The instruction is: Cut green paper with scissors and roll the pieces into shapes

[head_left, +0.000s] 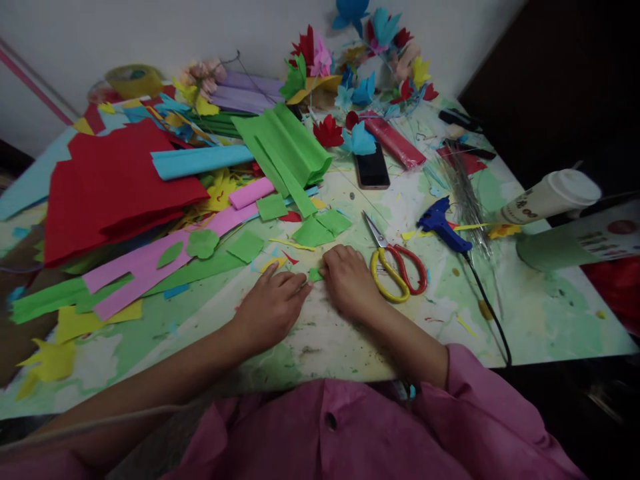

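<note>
Right there, just left of the yellow-and-red-handled scissors (pixel 382 241), the right hand (pixel 353 283) has fingers curled on a small green paper piece (pixel 315 274), while the left hand (pixel 274 303), farther from those scissors, meets its edge, whether gripping I can't tell!

Left side's pretty much blocked by red sheets (pixel 115 187) and a pink strip (pixel 145 267), and the back's crowded by paper flowers (pixel 329 131). Just beside the right hand (pixel 353 283), rightward passes are obstructed by scissors (pixel 383 242), then a glue gun (pixel 443 223) and its cord (pixel 485 295). Roomier surface (pixel 565 310) is found front right.
</note>
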`<state>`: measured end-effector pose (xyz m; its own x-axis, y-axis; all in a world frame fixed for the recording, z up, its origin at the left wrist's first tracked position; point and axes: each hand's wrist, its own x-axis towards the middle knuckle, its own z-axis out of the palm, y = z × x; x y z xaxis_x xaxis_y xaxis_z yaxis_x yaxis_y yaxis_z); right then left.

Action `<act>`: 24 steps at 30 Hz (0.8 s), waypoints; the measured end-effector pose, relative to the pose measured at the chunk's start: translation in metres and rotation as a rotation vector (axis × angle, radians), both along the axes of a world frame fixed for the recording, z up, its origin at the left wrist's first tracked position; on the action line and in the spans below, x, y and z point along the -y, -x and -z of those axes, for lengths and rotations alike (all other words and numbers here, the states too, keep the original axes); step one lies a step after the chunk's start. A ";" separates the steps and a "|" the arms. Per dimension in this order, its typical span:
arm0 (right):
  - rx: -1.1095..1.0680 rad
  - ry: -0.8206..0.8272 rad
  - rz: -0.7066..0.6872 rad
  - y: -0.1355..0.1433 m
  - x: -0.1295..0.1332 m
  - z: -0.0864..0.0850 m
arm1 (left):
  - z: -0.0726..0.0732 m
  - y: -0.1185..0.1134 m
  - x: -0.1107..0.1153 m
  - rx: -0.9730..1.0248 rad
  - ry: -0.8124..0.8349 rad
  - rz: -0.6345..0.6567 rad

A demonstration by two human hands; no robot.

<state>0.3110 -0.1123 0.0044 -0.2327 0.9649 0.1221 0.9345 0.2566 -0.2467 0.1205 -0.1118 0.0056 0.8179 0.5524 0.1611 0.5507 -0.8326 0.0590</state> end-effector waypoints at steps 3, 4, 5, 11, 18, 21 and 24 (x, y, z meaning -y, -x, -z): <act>-0.088 0.023 0.010 -0.004 -0.002 0.000 | -0.001 0.000 0.000 0.032 0.004 -0.004; -0.116 0.031 -0.007 -0.005 -0.002 -0.001 | -0.001 0.000 0.000 0.047 0.006 -0.007; -0.138 0.036 -0.031 -0.006 -0.002 -0.002 | -0.001 0.000 -0.001 0.066 0.007 -0.010; -0.225 0.035 -0.091 -0.010 0.000 -0.003 | 0.000 -0.004 -0.005 0.201 0.074 -0.016; -0.429 0.020 -0.141 -0.012 -0.003 0.001 | 0.002 -0.011 -0.012 0.363 0.229 -0.236; -0.518 -0.020 -0.154 -0.012 -0.002 0.000 | 0.001 -0.016 -0.017 0.370 0.260 -0.314; -0.577 -0.062 -0.151 -0.013 -0.002 0.000 | -0.001 -0.019 -0.020 0.381 0.314 -0.305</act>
